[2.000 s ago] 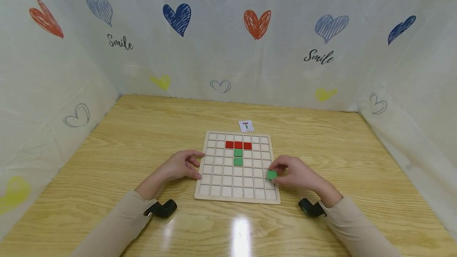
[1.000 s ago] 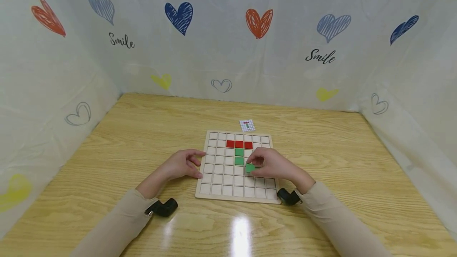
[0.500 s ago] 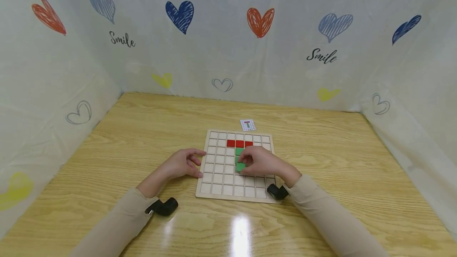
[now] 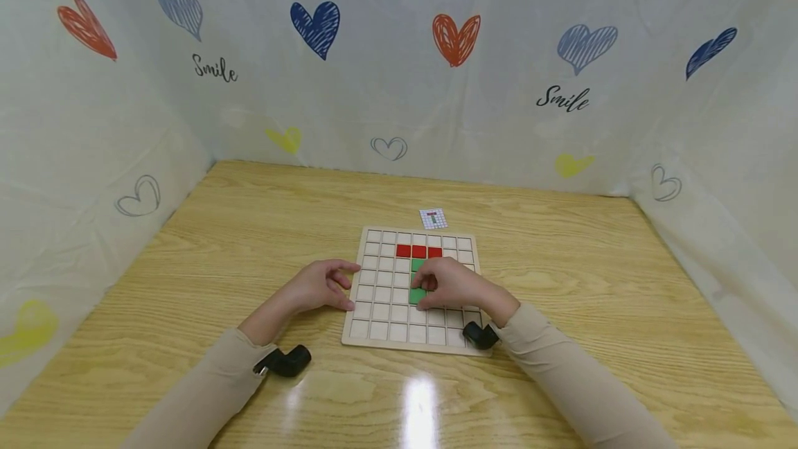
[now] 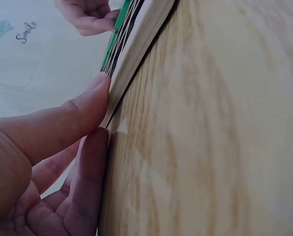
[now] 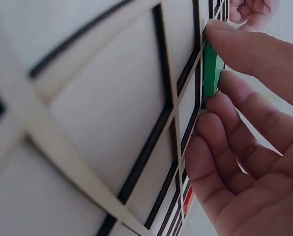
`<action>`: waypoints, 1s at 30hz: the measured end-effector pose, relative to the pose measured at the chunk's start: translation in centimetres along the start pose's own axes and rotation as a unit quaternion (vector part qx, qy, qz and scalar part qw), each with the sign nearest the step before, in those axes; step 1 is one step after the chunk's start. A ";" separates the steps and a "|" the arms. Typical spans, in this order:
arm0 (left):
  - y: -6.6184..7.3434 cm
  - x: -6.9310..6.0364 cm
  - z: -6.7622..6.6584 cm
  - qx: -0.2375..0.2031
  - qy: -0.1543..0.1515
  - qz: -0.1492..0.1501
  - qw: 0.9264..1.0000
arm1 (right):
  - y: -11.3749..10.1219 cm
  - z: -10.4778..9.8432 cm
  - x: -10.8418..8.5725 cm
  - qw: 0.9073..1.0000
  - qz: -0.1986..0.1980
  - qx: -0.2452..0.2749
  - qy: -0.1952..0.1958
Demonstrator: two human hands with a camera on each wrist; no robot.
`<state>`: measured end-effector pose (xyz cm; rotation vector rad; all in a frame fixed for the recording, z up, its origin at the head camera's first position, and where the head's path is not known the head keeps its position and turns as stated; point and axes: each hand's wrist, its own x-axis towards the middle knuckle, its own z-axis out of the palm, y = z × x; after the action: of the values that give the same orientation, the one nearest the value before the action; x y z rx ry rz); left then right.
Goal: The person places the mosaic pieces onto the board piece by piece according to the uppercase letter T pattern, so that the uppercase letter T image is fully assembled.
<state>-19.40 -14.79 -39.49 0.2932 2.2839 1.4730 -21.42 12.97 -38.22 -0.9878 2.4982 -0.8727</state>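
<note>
A wooden grid board (image 4: 379,330) lies on the table. Three red tiles (image 4: 419,251) form a row near its far side. Below the middle red one sits a green tile (image 4: 418,265); another further down is hidden behind my right hand (image 4: 458,283). That hand pinches a third green tile (image 4: 417,296) between thumb and fingers, over the same column. In the right wrist view this tile (image 6: 212,71) stands slightly proud of the grid. My left hand (image 4: 314,287) rests against the board's left edge, its thumb and finger apart, touching the wooden rim (image 5: 141,44).
A small printed card (image 4: 433,218) with a red and green T pattern lies just beyond the board. Black wrist cameras (image 4: 283,362) hang under both sleeves. A white curtain (image 4: 386,102) with hearts encloses the table (image 4: 249,227) at the back and sides.
My right hand has carried the green tile leftward from the board's right edge to the middle column, then lowered it onto a cell below the other green tiles. My left hand has stayed put.
</note>
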 end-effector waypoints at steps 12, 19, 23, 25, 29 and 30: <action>0.0 0.0 -0.1 0.007 0.005 0.000 1.000 | -0.3 -0.1 -0.1 1.000 0.010 -0.003 -0.002; -0.1 0.1 -0.1 0.013 0.006 0.002 1.000 | 0.0 -0.2 -0.5 1.000 0.003 0.008 0.007; -0.2 0.1 0.0 0.008 0.006 0.000 1.000 | 0.4 -0.4 -0.9 1.000 0.004 0.004 0.020; -0.2 0.1 0.0 0.005 0.005 -0.001 1.000 | 0.5 -0.5 -1.2 1.000 0.004 0.004 0.028; -0.3 0.2 0.0 0.002 0.003 0.004 1.000 | 0.7 -0.9 -1.7 0.999 0.007 0.012 0.043; -0.4 0.2 0.0 0.001 0.003 0.004 1.000 | 0.8 -1.0 -1.9 0.999 0.007 0.014 0.048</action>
<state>-19.55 -14.89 -39.85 0.2996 2.2917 1.4792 -20.98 15.15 -37.87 -0.9398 2.5600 -0.9703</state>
